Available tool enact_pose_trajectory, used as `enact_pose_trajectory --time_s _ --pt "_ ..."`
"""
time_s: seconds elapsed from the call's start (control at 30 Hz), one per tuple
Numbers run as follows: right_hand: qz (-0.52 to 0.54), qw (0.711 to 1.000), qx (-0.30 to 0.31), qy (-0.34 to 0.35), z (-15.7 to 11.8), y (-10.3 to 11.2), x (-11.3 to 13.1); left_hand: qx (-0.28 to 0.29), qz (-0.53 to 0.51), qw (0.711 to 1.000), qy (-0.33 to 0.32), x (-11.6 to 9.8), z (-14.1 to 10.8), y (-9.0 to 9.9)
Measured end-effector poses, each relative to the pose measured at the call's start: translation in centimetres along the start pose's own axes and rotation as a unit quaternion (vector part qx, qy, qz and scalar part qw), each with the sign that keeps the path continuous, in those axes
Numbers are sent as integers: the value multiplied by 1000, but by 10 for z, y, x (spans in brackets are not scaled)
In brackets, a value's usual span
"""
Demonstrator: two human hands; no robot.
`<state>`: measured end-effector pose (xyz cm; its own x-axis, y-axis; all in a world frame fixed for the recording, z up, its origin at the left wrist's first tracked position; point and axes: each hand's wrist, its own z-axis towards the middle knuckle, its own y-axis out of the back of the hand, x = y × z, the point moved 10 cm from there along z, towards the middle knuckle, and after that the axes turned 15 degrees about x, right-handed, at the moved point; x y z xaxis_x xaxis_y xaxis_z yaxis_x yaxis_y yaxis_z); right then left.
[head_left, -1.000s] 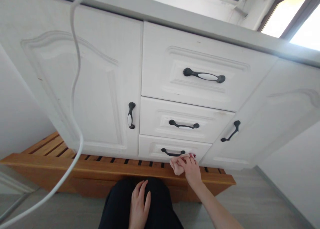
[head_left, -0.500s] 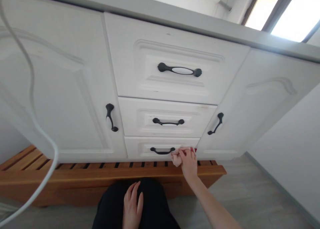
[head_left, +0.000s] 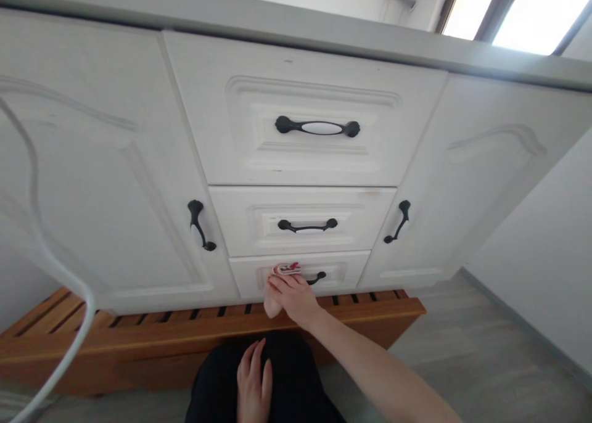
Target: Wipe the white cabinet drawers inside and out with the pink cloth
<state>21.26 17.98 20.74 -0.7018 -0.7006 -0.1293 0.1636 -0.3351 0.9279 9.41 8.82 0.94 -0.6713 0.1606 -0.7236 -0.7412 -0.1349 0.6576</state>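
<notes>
My right hand (head_left: pixel 295 298) is closed around a folded pink and white cloth (head_left: pixel 274 304) with red marks. It presses the cloth to the left part of the bottom drawer (head_left: pixel 345 272), covering the left half of that drawer's dark handle (head_left: pixel 317 278). A loose end of the cloth hangs below the fingers. On my dark-clothed lap (head_left: pixel 289 361) rests my left hand (head_left: pixel 254 383), fingers stretched out and holding nothing. Above the cloth are the middle drawer (head_left: pixel 231 216) and the top drawer (head_left: pixel 203 158), both closed, each with a dark handle.
Cabinet doors flank the drawers: a left door (head_left: pixel 92 195) and a right door (head_left: pixel 467 195). A slatted wooden bench (head_left: pixel 185 330) runs along the cabinet's foot, just in front of my knees. A white cable (head_left: pixel 60 262) hangs at the left. The countertop edge (head_left: pixel 277 19) juts out above.
My right hand has moved left with the cloth along the bottom drawer, from the right of its handle onto the handle's left part. My left hand stays on my lap. The view has shifted slightly.
</notes>
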Motion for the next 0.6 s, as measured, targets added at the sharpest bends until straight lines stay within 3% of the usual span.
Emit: enact_pose_trajectory --time_s 0.1,0.23,0.33,0.5,0.6 --pt "-4 999 43 25 -1 -13 -8 1 -4 1000 9 5 -1 2" --pt "20 996 74 -35 -32 -12 -34 6 -31 999 31 6 -1 6" --pt "11 991 101 -84 -61 -13 -61 6 -47 998 38 3 0 7" --pt "-1 977 135 -166 -118 -14 -125 -1 -51 998 39 3 1 6" --pt "21 968 147 -201 -145 -18 -148 1 -48 998 31 2 2 4"
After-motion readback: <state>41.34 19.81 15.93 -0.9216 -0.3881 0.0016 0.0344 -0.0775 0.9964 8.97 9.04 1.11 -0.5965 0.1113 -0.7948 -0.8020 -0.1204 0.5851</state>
